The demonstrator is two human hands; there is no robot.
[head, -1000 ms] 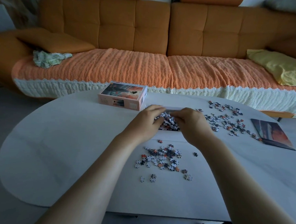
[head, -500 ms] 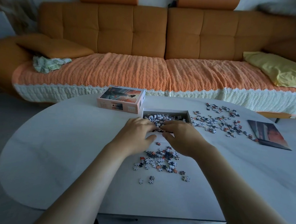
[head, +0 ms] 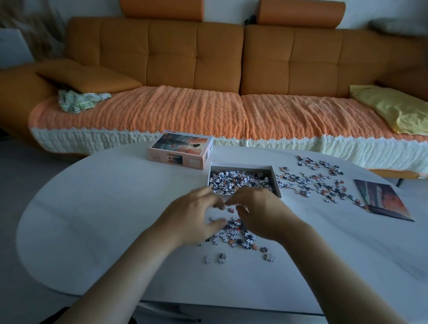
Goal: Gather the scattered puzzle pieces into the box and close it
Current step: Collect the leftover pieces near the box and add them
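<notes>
Hiding part of the puzzle pieces (head: pixel 239 235): left hand (head: pixel 192 217), right hand (head: pixel 262 214) (blurred).

Open table (head: pixel 93 217) stretches wide on the left. Rightward, scattered pieces (head: pixel 311 181) and a picture sheet (head: pixel 384 200) lie in the way; the lid (head: pixel 181 150) stands just beside the box (head: pixel 242 168).

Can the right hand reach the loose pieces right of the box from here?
Likely yes. The right hand hovers over the near pile; the loose pieces lie flat on the table to its right, past only the low box corner.
</notes>
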